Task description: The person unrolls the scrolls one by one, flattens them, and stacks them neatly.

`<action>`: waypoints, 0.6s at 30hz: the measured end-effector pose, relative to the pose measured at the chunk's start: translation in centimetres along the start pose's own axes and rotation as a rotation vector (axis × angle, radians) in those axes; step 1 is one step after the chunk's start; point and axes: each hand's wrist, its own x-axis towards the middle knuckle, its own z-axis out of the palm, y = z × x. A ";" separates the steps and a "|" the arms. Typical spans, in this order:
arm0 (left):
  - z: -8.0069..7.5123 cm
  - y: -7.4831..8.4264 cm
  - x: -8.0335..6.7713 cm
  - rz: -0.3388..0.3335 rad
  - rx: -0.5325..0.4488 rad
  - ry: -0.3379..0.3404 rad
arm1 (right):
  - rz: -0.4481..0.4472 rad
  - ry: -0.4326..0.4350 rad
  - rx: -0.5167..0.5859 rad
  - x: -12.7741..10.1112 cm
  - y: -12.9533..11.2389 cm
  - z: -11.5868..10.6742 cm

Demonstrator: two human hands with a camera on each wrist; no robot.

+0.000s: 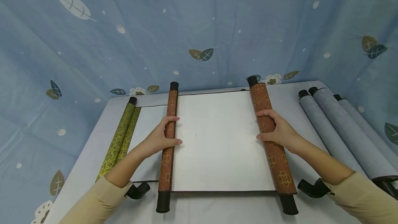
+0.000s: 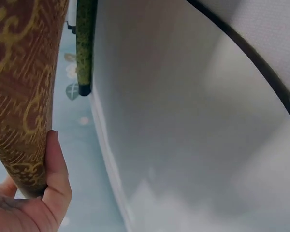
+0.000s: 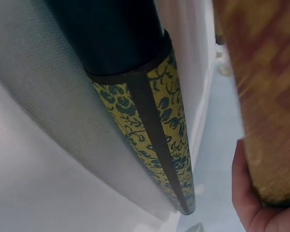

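My hands (image 1: pixel 163 134) (image 1: pixel 275 130) each grip a scroll roller (image 1: pixel 168 141) (image 1: pixel 271 137) at frame centre; uneven pulling could crease the paper (image 1: pixel 217 141).

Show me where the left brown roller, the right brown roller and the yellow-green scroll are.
left brown roller (image 1: pixel 167 155), head view, lower shaft.
right brown roller (image 1: pixel 277 163), head view, lower shaft.
yellow-green scroll (image 1: pixel 119 139), head view, middle.

A white table (image 1: pixel 202 206) bears an opened brown scroll (image 1: pixel 217 141), a green scroll (image 1: pixel 119 137) and grey scrolls (image 1: pixel 339 130).

brown scroll rollers (image 1: pixel 168 137): 2 | yellow-green scrolls (image 1: pixel 119 137): 1, at 9 o'clock | grey-blue scrolls (image 1: pixel 342 130): 3, at 3 o'clock | hands (image 1: pixel 160 137): 2
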 end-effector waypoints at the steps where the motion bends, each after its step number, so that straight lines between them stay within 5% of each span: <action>1: -0.1 -0.1 0.0 -0.004 0.001 0.002 | 0.000 0.006 -0.001 0.0 0.0 0.0; 18: -1.2 -0.6 -0.8 -0.014 -0.028 0.010 | -0.108 0.007 0.036 -0.2 0.4 -0.6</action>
